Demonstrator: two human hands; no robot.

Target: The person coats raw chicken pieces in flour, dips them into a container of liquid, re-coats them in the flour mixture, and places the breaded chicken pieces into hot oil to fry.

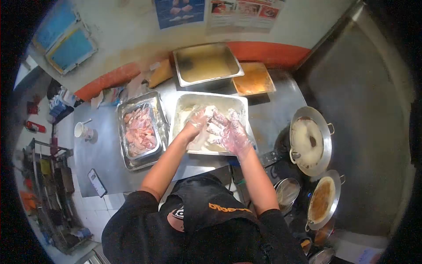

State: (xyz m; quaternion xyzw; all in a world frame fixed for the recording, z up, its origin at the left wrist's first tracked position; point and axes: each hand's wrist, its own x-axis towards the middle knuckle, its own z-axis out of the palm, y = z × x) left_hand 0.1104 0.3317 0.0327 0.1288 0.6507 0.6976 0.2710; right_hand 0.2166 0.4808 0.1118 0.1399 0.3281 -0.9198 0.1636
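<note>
A white rectangular tray holding pale flour lies in front of me. Both hands are inside it, in clear plastic gloves. My left hand has its fingers curled at the tray's middle, near a whitish floury lump; what they close around is hard to make out. My right hand is beside it, fingers spread and dusted with flour, palm partly showing. To the left, raw chicken pieces fill a metal pan.
Behind the tray are a deep metal pan of cloudy yellowish liquid and an orange-brown square board. Two woks, one with foaming oil, one browner, stand right. A white cup and a phone lie left.
</note>
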